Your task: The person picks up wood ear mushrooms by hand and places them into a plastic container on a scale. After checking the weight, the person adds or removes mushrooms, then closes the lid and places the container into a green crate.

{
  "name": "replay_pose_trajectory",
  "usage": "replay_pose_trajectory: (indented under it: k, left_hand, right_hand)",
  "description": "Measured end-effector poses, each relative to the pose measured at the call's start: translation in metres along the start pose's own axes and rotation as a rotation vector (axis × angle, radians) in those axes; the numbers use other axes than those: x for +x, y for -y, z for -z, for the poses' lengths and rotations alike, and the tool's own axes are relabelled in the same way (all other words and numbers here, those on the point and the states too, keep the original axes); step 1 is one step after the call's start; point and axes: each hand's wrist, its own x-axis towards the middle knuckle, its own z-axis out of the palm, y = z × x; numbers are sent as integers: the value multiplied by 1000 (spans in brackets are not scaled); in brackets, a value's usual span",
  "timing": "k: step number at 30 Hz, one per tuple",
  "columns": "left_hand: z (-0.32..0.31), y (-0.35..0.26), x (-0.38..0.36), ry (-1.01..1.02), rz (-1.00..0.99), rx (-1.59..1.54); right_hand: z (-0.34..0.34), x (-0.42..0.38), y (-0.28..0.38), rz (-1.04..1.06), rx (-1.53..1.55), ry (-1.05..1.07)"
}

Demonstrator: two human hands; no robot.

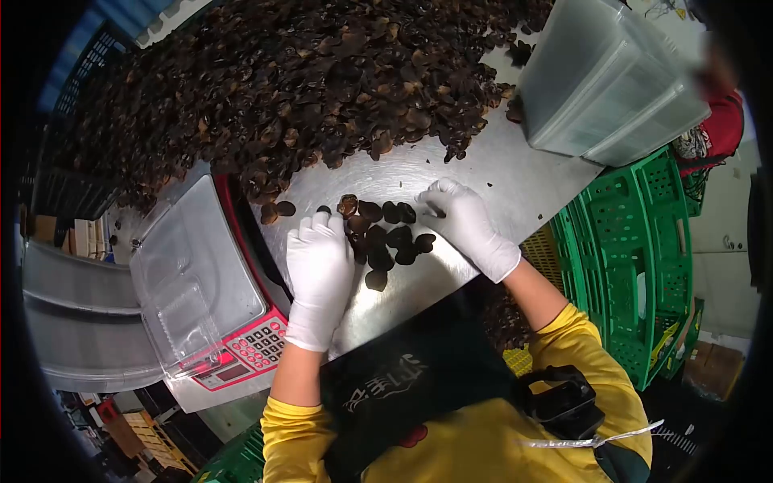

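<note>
left, we see red-edged scale (201, 278) with buttons, clear plastic on pan. behind, heaped dark brown pieces (322, 80), wrinkled, slightly glossy. our gloved left hand (320, 270) palm down on brushed metal table (439, 173), fingers bent; we cannot tell if gripping. between hands, small dark pieces (378, 241), rounded, flattish, near-black to amber-brown, loosely clustered. our gloved right hand (465, 219) half open beside them. right, stacked translucent bins (612, 88), slotted green plastic crates (628, 266).
</note>
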Motion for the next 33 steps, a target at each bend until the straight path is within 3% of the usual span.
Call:
replay_pose_trajectory:
  k: [2, 3, 4, 5, 7, 8, 11, 13, 16, 19, 21, 22, 23, 24, 26, 28, 29, 30, 33]
  left_hand:
    - [0, -4, -12, -59, -27, -111]
    - [2, -7, -18, -70, -33, -131]
    - [4, -8, -24, -83, -38, -149]
    - [5, -8, -32, -85, -29, -148]
    - [5, -8, -49, -146, -15, -305]
    - [2, -10, -53, -149, -8, -305]
    - [-9, -28, -61, -182, 35, -539]
    - [-19, -47, -50, -207, -97, -624]
    - [-42, -78, -26, -132, -211, -409]
    - [-58, -78, -12, -246, -326, -231]
    - [-68, -70, -14, -211, -362, -139]
    - [-64, -68, -18, -214, -364, -144]
    - [-57, -66, -23, -145, -361, -173]
    - [-54, -65, -26, -76, -360, -200]
    - [-48, -66, -26, -83, -352, -249]
    - [-29, -64, -23, -165, -263, -420]
    - [-36, -60, -17, -155, -223, -464]
    - [-34, -55, -11, -157, -147, -532]
    - [-45, -39, 14, -207, 104, -365]
  right_hand:
    - [-5, -12, -7, 156, -227, 6]
    - [4, -22, -5, 144, -179, 21]
    - [16, -36, -20, 224, -331, 150]
    - [44, -50, -20, 203, -509, 441]
    - [100, -65, 5, 273, -486, 611]
    - [113, -64, 3, 164, -535, 820]
    - [92, -37, 10, 300, -299, 233]
    - [61, -7, 14, 288, -269, 47]
    - [7, 35, 14, 469, -234, 47]
    - [-7, 39, -4, 636, -313, -9]
    - [26, 14, -12, 510, -311, 170]
    - [54, 3, -3, 306, -610, 513]
    - [85, -3, 21, 355, -801, 731]
    - [107, -15, 16, 265, -554, 880]
    - [111, -23, 10, 343, -321, 767]
    - [87, -6, 16, 294, -208, 421]
    - [71, 10, 9, 342, -342, 245]
    - [56, 27, 10, 316, -291, 93]
    - [11, 74, 21, 308, -295, -250]
